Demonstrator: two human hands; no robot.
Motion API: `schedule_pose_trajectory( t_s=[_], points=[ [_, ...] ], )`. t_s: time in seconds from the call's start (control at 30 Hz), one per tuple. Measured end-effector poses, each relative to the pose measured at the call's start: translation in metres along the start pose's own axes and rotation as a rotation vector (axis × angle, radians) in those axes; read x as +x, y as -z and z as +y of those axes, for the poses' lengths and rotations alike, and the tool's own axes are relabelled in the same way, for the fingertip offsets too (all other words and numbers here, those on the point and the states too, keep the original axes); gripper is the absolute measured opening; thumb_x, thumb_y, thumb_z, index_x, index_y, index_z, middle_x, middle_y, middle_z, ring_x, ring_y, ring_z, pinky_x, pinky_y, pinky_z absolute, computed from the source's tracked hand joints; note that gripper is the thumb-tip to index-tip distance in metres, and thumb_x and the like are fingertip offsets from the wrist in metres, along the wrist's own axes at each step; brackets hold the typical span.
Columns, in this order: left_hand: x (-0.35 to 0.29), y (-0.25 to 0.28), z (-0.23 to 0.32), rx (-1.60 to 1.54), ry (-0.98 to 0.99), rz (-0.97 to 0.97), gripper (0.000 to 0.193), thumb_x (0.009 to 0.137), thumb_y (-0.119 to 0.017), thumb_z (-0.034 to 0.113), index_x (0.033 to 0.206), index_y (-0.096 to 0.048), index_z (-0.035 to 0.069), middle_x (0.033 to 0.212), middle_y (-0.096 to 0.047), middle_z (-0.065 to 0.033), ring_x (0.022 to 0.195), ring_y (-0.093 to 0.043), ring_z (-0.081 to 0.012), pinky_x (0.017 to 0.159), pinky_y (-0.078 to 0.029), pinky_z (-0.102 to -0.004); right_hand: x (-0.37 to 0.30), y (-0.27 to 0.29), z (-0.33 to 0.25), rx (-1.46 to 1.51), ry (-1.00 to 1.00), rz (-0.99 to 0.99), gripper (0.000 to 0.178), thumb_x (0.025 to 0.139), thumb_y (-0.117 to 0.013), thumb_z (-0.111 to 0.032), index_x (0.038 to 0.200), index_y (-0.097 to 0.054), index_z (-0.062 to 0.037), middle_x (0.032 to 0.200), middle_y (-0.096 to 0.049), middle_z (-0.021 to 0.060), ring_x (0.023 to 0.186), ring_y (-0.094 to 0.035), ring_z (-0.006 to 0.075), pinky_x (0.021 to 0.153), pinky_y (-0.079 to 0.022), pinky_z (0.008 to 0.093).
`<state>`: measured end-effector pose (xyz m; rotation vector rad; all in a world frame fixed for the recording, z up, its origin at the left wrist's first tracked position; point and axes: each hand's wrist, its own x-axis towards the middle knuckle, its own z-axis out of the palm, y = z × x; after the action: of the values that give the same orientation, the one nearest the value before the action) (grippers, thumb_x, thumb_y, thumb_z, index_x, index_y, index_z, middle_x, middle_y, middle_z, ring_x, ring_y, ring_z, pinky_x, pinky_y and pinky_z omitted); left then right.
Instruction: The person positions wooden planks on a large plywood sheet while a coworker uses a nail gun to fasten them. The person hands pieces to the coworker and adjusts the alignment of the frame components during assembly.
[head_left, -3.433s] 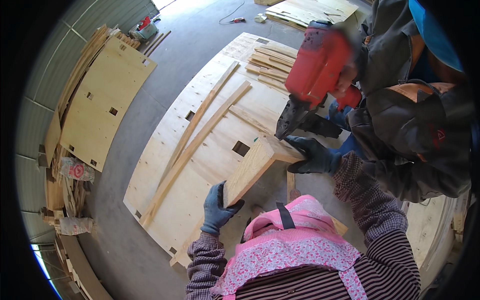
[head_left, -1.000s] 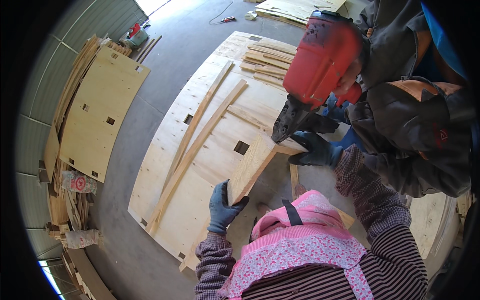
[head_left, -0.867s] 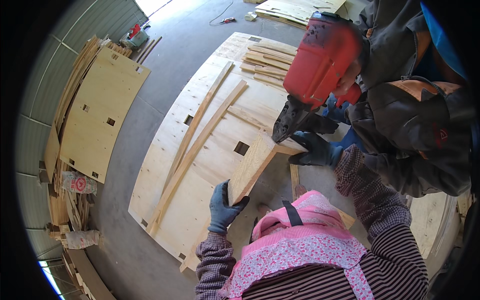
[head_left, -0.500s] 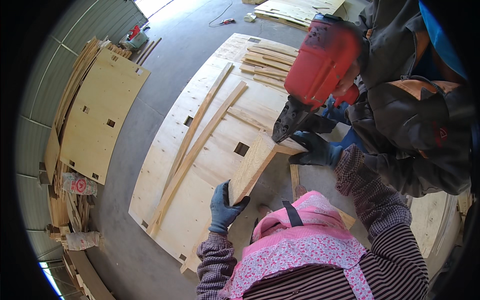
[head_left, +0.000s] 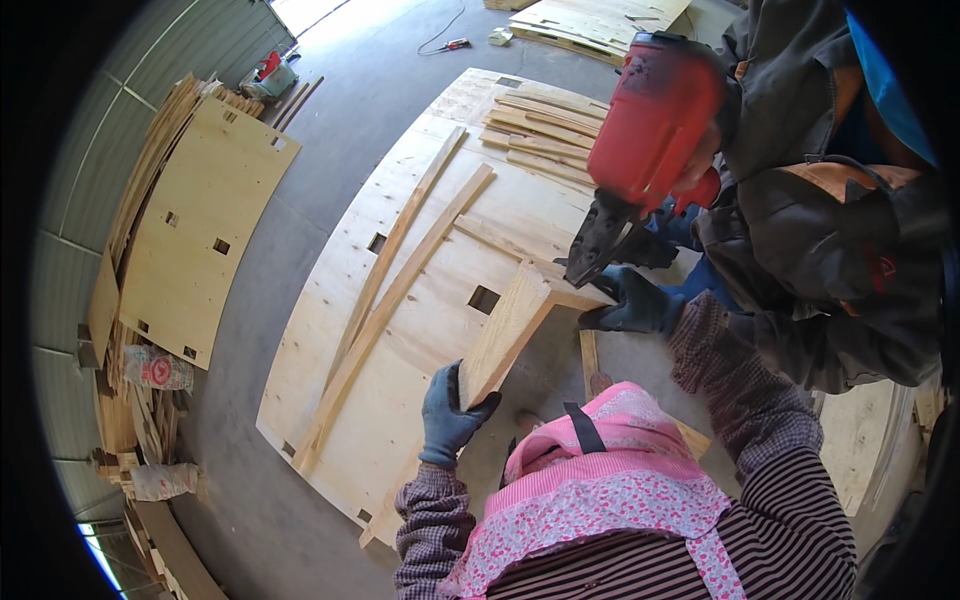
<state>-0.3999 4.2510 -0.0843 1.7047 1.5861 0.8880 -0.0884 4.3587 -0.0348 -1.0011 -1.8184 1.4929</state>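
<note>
A pale wooden board (head_left: 508, 325) stands on edge, slanting across the middle of the view. At its far end it meets a second wooden piece (head_left: 582, 297) in a corner. My left hand (head_left: 450, 412), in a blue-grey glove, is closed around the near end of the board. My right hand (head_left: 635, 302), in the same kind of glove, is closed on the second piece by the corner; its fingertips are partly hidden. A co-worker beside me holds a red nail gun (head_left: 655, 125), its black nose at the corner next to my right fingers.
Beneath the frame lies a large plywood panel (head_left: 420, 300) with square holes, long strips (head_left: 390, 320) and a stack of slats (head_left: 540, 130) on it. Plywood sheets and lumber (head_left: 205, 230) lean along the left wall. The co-worker's body (head_left: 830, 240) fills the right side.
The nail gun has shifted a little to the right along the corner, toward my right hand. Both my hands and the board have stayed nearly in place.
</note>
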Motion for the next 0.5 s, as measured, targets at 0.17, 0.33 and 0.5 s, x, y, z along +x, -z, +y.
schedule_pose_trajectory(
  t_s=[0.17,0.33,0.5],
  points=[
    [-0.0012,0.0003,-0.0003,-0.017,0.017,0.005,0.059,0.062,-0.081,0.028,0.107,-0.054,0.0,0.096,-0.058,-0.014,0.087,-0.059,-0.0268,0.077,-0.048,-0.0341,0.0036,-0.0042,0.0053,0.07,0.084,0.005,0.07,0.071,-0.076,-0.01,0.131,-0.041,0.0005,0.12,-0.055,0.0103,0.108,-0.047,0.0098,0.096,-0.037,0.0269],
    [-0.0046,-0.002,-0.0057,0.003,0.006,0.014,0.059,0.062,-0.081,0.027,0.107,-0.054,0.001,0.095,-0.058,-0.0139,0.087,-0.059,-0.0267,0.077,-0.048,-0.0343,0.0036,-0.0038,0.0026,-0.021,0.117,-0.024,0.076,0.071,-0.076,-0.01,0.135,-0.037,-0.0022,0.123,-0.054,0.0097,0.11,-0.046,0.0091,0.096,-0.038,0.028],
    [-0.0108,-0.0071,-0.0061,-0.022,0.016,0.014,0.06,0.06,-0.081,0.027,0.107,-0.054,0.001,0.095,-0.057,-0.0141,0.087,-0.059,-0.0271,0.077,-0.048,-0.0349,-0.0016,-0.0019,0.0031,-0.089,0.144,-0.052,0.078,0.071,-0.076,-0.013,0.137,-0.036,-0.004,0.122,-0.054,0.0109,0.11,-0.048,0.0121,0.096,-0.038,0.029]
  ],
)
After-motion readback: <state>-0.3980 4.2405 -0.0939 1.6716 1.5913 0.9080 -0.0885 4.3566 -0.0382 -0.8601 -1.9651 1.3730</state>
